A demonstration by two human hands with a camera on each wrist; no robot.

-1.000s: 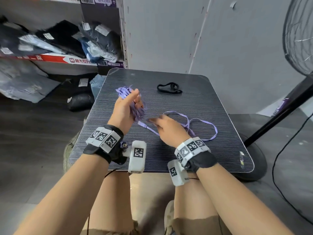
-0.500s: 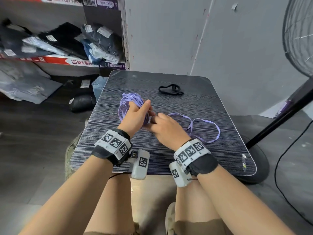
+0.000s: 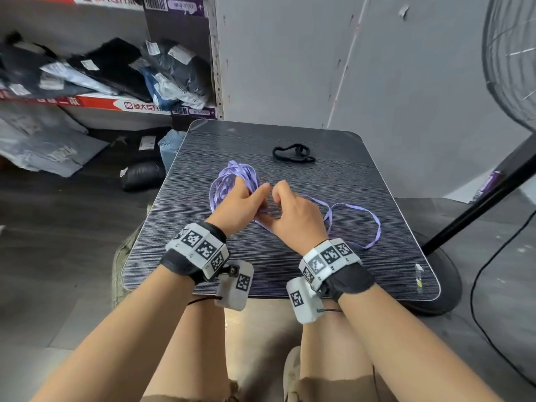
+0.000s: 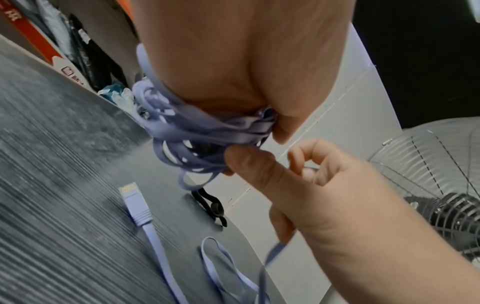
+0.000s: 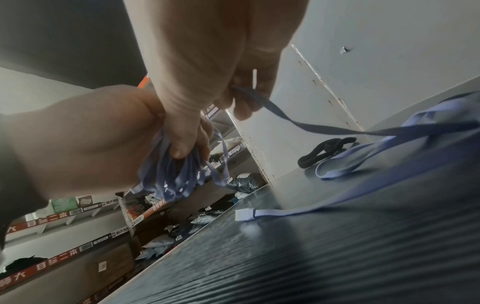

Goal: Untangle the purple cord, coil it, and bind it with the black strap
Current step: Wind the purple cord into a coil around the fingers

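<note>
Nearest the body, both wrists hover over the front half of the dark striped table (image 3: pixel 406 274), brought close together so one hand can feed cord to the other. The right hand (image 3: pixel 293 216) has its thumb and curled fingers pinched on a single flat strand of the purple cord (image 3: pixel 359 208), which leaves the fingers and runs down to the loose part lying in open loops on the table just to the right; holding only one strand probably lets it lay the next turn onto the bundle without dragging the slack into a knot. Its thumb tip touches the bundle, as the left wrist view shows. The left hand (image 3: pixel 240 204) is closed round the gathered loops of cord, gripping them where they bunch together with the rest of the coil hanging free beyond the fingers, which keeps the finished turns from springing apart. One plug end (image 4: pixel 135 205) of the cord lies flat on the table under the hands, free of the coil, so a fair stretch seems left to wind. Farther back, well apart from both hands, the black strap (image 3: pixel 293 153) rests untouched near the far edge, seemingly waiting for the coil. Beyond the table stand a shelf (image 3: pixel 95 103) of bagged clothes and, on the right, a fan (image 3: pixel 513 62)
</note>
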